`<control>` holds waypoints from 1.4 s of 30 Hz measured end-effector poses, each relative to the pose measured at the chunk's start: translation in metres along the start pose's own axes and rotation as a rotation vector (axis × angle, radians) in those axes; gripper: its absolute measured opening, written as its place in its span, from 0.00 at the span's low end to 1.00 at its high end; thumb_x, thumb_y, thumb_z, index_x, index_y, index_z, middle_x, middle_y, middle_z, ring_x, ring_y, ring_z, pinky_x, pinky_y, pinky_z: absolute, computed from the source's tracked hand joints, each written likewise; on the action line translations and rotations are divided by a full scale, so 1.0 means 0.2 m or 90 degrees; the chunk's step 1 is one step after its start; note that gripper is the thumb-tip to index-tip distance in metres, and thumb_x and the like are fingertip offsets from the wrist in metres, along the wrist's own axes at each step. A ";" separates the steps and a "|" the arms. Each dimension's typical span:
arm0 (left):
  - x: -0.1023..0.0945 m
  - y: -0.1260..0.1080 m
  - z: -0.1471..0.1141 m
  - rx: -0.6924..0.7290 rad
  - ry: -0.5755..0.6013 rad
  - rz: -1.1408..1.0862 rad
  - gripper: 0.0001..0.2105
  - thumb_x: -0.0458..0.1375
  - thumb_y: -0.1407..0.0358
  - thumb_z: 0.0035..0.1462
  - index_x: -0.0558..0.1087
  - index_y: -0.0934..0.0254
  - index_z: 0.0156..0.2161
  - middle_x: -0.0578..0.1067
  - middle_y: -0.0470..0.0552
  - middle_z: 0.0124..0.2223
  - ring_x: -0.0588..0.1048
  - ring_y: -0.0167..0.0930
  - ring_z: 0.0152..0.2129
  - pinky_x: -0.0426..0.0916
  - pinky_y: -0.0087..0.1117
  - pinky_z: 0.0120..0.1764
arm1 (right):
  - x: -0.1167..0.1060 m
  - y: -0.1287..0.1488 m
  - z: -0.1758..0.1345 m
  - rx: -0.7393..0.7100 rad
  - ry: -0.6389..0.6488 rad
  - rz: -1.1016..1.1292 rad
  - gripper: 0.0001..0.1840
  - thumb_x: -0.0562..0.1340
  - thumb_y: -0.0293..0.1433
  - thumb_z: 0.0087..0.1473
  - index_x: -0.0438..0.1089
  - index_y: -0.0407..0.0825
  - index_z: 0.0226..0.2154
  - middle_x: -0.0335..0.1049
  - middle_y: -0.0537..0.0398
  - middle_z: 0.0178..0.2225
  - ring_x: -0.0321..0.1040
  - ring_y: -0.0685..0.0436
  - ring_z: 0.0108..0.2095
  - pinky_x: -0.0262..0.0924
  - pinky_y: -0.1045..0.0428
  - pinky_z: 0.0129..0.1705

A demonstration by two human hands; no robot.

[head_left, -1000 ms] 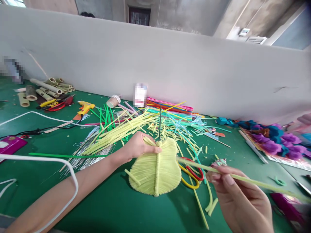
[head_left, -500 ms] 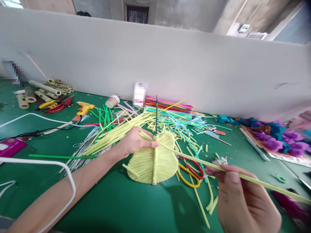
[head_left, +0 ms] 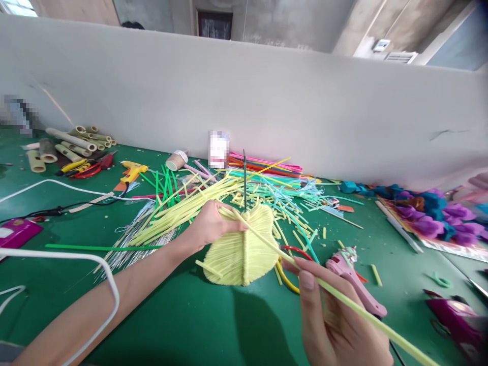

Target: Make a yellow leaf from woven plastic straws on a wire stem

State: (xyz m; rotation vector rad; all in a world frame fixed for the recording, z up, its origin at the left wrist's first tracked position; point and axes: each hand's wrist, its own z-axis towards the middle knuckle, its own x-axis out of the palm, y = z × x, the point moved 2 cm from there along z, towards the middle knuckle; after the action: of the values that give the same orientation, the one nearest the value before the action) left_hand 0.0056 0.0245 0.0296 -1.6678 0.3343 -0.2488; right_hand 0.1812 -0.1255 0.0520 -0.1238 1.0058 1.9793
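My left hand (head_left: 219,223) pinches a pale yellow leaf shape (head_left: 238,259) near its top, where a thin dark wire stem (head_left: 245,180) sticks up. Fuzzy strips form the leaf, with a raised rib down its middle. A long yellow pipe cleaner (head_left: 263,238) runs from beneath my left thumb across the leaf to my right hand (head_left: 335,310), whose thumb and fingers are closed on it. Its tail passes beyond that hand towards the lower right. Partly behind the right hand lie scissors (head_left: 290,279) with red and yellow handles.
Yellow pipe cleaners (head_left: 179,213) lie heaped behind the leaf. A pink glue gun (head_left: 362,292) rests by my right hand; a yellow one (head_left: 131,171) stands at left near bamboo pieces (head_left: 72,142). White wire (head_left: 110,284) crosses above my left forearm. Purple petals (head_left: 430,226) sit at right.
My right hand has moved left, closer to the leaf, still on the pipe cleaner, uncovering the pink glue gun. The leaf has turned slightly in my left hand.
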 end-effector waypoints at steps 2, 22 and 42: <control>0.01 -0.02 -0.02 0.021 -0.019 0.059 0.14 0.71 0.59 0.38 0.81 0.66 0.31 0.82 0.53 0.31 0.80 0.38 0.31 0.70 0.30 0.32 | -0.01 0.05 0.02 -0.039 -0.003 -0.065 0.08 0.61 0.31 0.59 0.73 0.55 0.41 0.80 0.56 0.32 0.78 0.43 0.32 0.68 0.50 0.36; 0.04 -0.07 -0.05 0.099 0.107 0.178 0.13 0.69 0.57 0.44 0.80 0.64 0.33 0.81 0.50 0.33 0.79 0.36 0.33 0.69 0.28 0.33 | 0.23 -0.13 0.11 0.106 0.207 0.185 0.12 0.60 0.35 0.60 0.77 0.51 0.42 0.79 0.51 0.36 0.77 0.43 0.34 0.71 0.50 0.37; 0.05 0.02 -0.02 0.001 0.060 0.010 0.18 0.67 0.51 0.46 0.79 0.66 0.35 0.82 0.54 0.34 0.80 0.38 0.32 0.71 0.32 0.32 | 0.06 -0.19 0.23 0.284 -0.040 0.424 0.17 0.63 0.37 0.58 0.62 0.53 0.48 0.75 0.62 0.25 0.64 0.54 0.17 0.62 0.57 0.21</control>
State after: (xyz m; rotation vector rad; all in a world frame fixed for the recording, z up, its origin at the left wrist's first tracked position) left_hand 0.0126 0.0174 0.0268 -1.6545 0.4180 -0.3161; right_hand 0.2158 -0.0757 0.0544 0.5853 1.5580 2.2450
